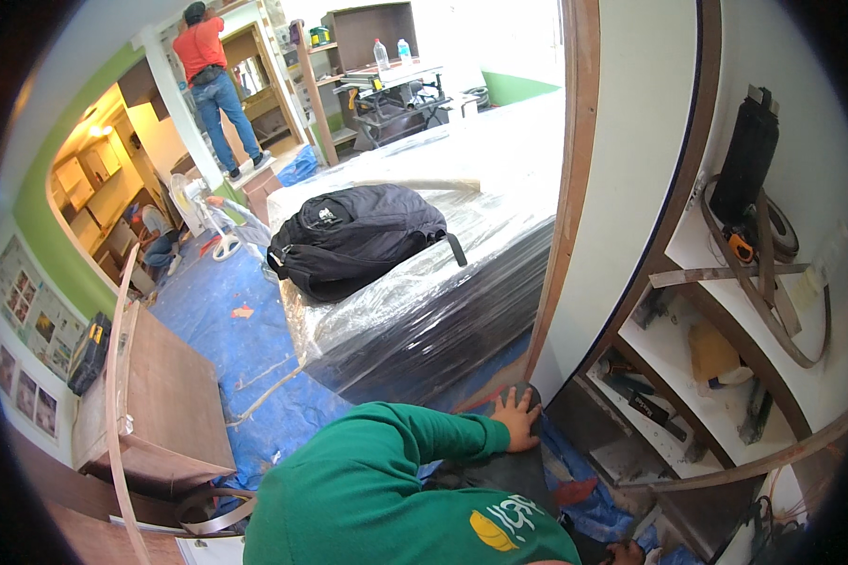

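We press the base of the upright panel

Our left hand (515,415) lies open, fingers spread, on the foot of the white panel (622,179) beside the shelf unit (725,395); our right hand (625,552) is mostly hidden, so its grip we cannot tell. Next probably needs steady holding.

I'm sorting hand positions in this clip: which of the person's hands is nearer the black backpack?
The left hand, pressed at the base of the cabinet panel, below the black backpack. The right hand sits lower, at the picture's bottom edge.
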A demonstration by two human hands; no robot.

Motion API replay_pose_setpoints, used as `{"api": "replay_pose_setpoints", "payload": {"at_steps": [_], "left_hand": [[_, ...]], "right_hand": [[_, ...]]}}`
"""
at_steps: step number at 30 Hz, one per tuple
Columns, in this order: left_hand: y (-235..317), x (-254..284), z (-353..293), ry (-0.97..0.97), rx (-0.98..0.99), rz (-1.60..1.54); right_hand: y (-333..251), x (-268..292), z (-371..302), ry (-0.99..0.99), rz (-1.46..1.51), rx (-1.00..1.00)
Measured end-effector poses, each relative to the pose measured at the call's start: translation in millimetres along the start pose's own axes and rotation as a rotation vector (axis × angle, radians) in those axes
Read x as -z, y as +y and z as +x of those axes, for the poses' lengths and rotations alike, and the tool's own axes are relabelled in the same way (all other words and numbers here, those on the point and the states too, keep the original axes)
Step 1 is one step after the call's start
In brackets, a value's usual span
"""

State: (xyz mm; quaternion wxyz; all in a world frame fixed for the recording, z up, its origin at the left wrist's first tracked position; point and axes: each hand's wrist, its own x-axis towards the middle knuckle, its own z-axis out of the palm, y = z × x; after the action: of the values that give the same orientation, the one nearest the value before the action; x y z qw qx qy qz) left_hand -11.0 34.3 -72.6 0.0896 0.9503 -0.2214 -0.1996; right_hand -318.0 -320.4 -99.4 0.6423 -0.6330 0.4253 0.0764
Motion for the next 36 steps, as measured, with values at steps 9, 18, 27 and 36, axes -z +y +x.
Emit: {"api": "replay_pose_setpoints", "payload": {"at_steps": [9, 18, 27, 36], "left_hand": [[5, 6, -3, -0.020, 0.013, 0.016], [4, 14, -6, -0.030, 0.042, 0.016], [6, -1, 7, 0.030, -0.019, 0.147], [10, -5, 15, 0.060, -0.011, 0.043]], "right_hand": [[2, 21, 74, -0.159, 0.001, 0.211], [-15, 16, 76, -0.193, 0.065, 0.338], [-80, -29, 14, -0.001, 0.305, 0.259], [-136, -34, 77, -0.023, 0.496, 0.375]]}}
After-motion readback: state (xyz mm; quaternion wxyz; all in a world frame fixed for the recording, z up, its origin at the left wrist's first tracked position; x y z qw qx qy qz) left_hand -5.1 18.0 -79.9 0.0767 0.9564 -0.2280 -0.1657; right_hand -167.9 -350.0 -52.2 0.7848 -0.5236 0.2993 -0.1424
